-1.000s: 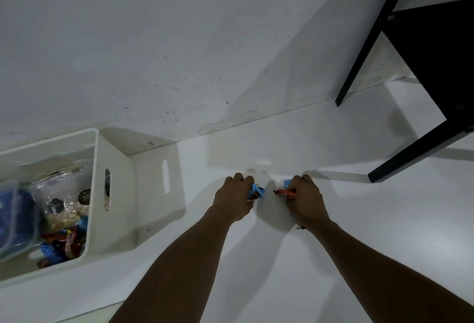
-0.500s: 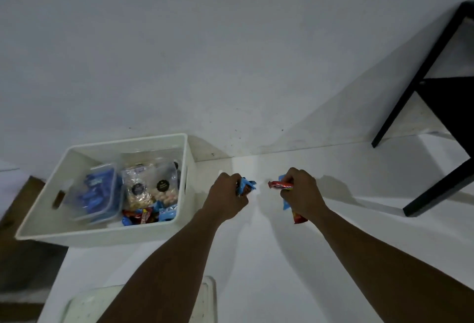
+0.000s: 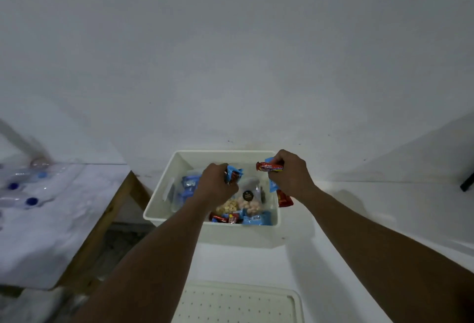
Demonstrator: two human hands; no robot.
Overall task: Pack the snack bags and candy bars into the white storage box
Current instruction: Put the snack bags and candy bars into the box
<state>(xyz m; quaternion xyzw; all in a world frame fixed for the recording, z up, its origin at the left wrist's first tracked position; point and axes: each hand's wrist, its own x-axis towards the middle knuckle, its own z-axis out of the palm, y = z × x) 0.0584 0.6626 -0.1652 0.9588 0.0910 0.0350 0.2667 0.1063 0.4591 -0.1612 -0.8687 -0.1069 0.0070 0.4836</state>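
Far left: a second surface with a wooden edge (image 3: 112, 210), covered by a white sheet; clear plastic bottles with blue caps (image 3: 32, 201) lie on it, blurred.

Centre: white storage box (image 3: 164, 210) sits on the white bench (image 3: 384, 220), at the bench's left edge and close to the back wall. A handle slot shows in its left wall. Inside, along the left: blue-wrapped packs (image 3: 190, 184), possibly within a clear tub, though the view is too soft to be sure. Middle of the box: a clear snack bag (image 3: 247, 201) with a round dark label, holding pale round pieces. Along the near wall of the box: red and dark candy bars (image 3: 225, 218) and a blue wrapper (image 3: 256, 219).

Left hand (image 3: 218, 186) is over the box's middle, closed around a small bunch of wrapped bars (image 3: 234, 174), blue and dark red ends sticking out past the fingers.

Right hand (image 3: 291, 176) is above the box's right wall, fist closed on several bars: a red bar (image 3: 269, 167) pokes out leftward at the top, a blue wrapper (image 3: 272, 185) and another red one (image 3: 284, 199) hang below the palm, over the right rim.

Hands are near each other, not touching, both forearms reaching in from the near side.

Near edge of the bench, below the box: a white perforated tray (image 3: 238, 304), partly cut off by the frame.

Far right: a dark object (image 3: 466, 183) at the frame edge, on the bench's back part.
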